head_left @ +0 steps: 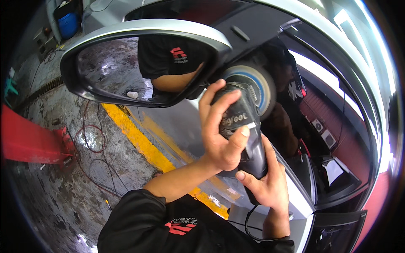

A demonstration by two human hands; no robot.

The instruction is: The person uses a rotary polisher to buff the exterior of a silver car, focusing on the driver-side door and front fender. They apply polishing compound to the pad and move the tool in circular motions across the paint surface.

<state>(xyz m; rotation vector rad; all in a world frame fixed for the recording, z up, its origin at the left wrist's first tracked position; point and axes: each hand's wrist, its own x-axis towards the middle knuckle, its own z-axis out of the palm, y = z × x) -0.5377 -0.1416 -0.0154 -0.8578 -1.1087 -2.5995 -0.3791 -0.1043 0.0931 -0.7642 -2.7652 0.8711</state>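
A black electric polisher (258, 149) is held tilted in both hands. My left hand (217, 130) wraps round its front body, thumb across the top and fingers over the far left side. Lower down, my right hand (270, 183) grips the rear handle. The round polishing pad (269, 86), pale with a blue ring, is at the dark side window (284, 126) of a silver car; whether it presses on the glass cannot be made out. Just left of the pad is the car's side mirror (139, 69), reflecting a black sleeve and forearm.
A black power cord (248, 219) hangs from the polisher's rear. Left of the car, red hoses and cables (103, 141) lie on the wet concrete floor with a yellow line (139, 139). A red post base (36, 137) stands at left. A blue barrel (68, 26) is farther back.
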